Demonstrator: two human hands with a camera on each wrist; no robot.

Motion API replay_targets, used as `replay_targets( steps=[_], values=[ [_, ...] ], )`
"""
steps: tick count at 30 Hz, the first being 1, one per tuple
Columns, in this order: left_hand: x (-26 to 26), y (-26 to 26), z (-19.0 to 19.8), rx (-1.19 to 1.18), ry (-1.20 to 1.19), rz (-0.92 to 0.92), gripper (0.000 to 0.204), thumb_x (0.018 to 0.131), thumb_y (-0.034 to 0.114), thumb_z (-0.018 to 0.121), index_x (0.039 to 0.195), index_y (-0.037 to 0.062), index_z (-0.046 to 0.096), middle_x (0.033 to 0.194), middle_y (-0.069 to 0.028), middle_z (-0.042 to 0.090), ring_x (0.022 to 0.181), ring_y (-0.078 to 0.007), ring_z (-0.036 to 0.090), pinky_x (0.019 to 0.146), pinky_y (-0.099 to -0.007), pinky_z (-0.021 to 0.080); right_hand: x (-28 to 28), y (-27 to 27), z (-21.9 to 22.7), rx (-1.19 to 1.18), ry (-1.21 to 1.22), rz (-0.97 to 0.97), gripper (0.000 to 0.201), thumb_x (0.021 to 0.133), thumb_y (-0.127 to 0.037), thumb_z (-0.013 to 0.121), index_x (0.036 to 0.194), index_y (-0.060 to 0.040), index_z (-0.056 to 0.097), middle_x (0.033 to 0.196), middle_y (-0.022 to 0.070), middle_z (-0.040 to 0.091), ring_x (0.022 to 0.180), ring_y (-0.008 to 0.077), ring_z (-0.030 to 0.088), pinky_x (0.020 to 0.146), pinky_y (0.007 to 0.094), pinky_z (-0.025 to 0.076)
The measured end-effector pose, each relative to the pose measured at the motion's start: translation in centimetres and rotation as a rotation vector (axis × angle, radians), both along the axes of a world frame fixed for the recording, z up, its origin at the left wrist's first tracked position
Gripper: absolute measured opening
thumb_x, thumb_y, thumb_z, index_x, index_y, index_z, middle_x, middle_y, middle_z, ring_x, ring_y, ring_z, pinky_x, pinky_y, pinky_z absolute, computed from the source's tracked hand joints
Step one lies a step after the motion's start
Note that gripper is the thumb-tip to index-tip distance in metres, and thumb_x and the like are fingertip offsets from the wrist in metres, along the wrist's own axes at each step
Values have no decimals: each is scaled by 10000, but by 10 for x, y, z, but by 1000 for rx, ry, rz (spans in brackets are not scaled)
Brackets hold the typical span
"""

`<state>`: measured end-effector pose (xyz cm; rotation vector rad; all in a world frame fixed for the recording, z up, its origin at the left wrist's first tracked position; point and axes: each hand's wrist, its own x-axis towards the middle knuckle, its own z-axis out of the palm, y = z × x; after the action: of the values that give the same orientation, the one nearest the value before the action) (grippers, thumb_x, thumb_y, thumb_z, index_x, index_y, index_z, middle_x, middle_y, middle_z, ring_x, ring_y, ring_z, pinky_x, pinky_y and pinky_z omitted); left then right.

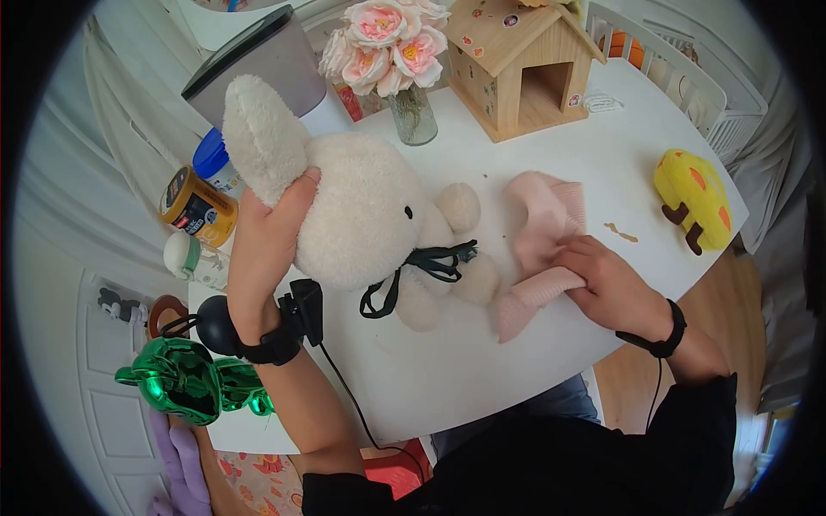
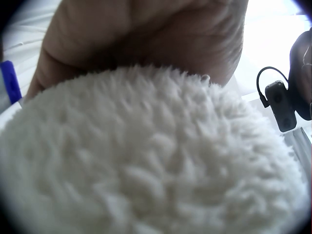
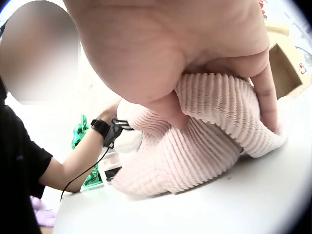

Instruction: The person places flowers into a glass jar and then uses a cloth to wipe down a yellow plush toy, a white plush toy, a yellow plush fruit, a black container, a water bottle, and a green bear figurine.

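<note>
A cream plush bunny (image 1: 357, 202) lies on the white table, its black eye facing up and a dark ribbon (image 1: 437, 266) tied at the neck. My left hand (image 1: 267, 245) grips it around the base of the long ear (image 1: 262, 138). Fluffy white fur fills most of the left wrist view below the palm. To the right, my right hand (image 1: 615, 288) pinches a pale pink ribbed knit garment (image 1: 546, 215), which lies crumpled beside the bunny's legs. The right wrist view shows the thumb pressed into the garment's folds and a finger on its far side.
A vase of pink roses (image 1: 416, 119) and a wooden house (image 1: 516, 77) stand at the back. Tubs, including a yellow one (image 1: 200, 209), line the left side near a shiny green figure (image 1: 185, 383). A yellow plush toy (image 1: 693, 199) sits at the right edge.
</note>
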<state>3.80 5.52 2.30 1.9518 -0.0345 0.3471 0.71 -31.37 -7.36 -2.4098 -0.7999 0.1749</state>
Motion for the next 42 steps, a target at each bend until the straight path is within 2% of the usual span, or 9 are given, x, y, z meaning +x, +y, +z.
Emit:
replay_targets(
  steps=[4,6,12,14,22,27,33,41,42],
  values=[
    [-8,-6,8,10,-66,-49,381,916,232,694,1187,-23,611,1066,-83,673,967,-164,627,842,-312,494,-6,-4,50,-236,-158,207,529,753,-22,670,1273,-52,573,1432,220,448,1385,406,358,1155,513,275],
    [-15,-9,10,56,-50,-145,430,884,156,729,1247,-27,589,1132,-95,669,1006,-178,629,910,-317,490,-2,7,74,131,64,403,741,720,-37,699,1419,-94,462,1562,203,282,1478,405,212,1202,546,141],
    [-36,-10,0,-123,-154,-325,534,832,59,755,1319,-20,552,1253,-115,649,1109,-196,635,976,-343,511,55,68,70,510,-263,190,903,698,-78,782,1493,-63,356,1536,212,304,1438,388,295,1190,442,245],
    [-36,-13,9,-214,-91,-328,505,864,97,756,1313,-21,558,1236,-92,664,1102,-192,637,955,-336,512,83,82,65,638,78,499,933,669,-110,835,1472,-34,367,1466,190,413,1367,323,419,1132,384,349],
    [-12,-1,-1,-104,18,-11,674,909,281,762,1421,-16,441,1325,-131,578,1201,-208,549,1016,-351,430,112,98,81,755,214,357,840,657,-59,781,1423,-49,435,1274,78,568,1226,188,518,1052,334,412],
    [-8,-27,-1,11,-138,-366,861,853,185,805,1494,11,258,1408,-150,491,1257,-245,526,1071,-395,415,121,91,74,1156,302,263,742,759,-92,666,1453,-51,405,1325,63,537,1237,153,493,1073,303,373],
    [4,-72,-14,-175,-57,-97,692,850,123,789,1365,11,341,1226,-181,604,1090,-212,643,872,-304,542,110,96,79,1070,37,-7,545,970,-183,546,1446,23,380,1309,192,545,1251,268,520,1041,344,414],
    [-6,-80,-11,99,-79,-239,713,765,138,851,1286,22,379,1106,-199,703,1055,-249,676,906,-341,510,91,88,78,627,-253,-11,1171,681,-409,884,1481,106,200,1407,331,355,1322,457,426,1104,431,387],
    [-5,-79,-12,49,-107,-253,709,763,102,835,1307,29,386,1099,-176,697,1061,-226,653,934,-335,482,90,88,79,669,-209,-41,1049,720,-265,876,1502,38,245,1412,237,406,1338,334,444,1106,404,392]
  ],
)
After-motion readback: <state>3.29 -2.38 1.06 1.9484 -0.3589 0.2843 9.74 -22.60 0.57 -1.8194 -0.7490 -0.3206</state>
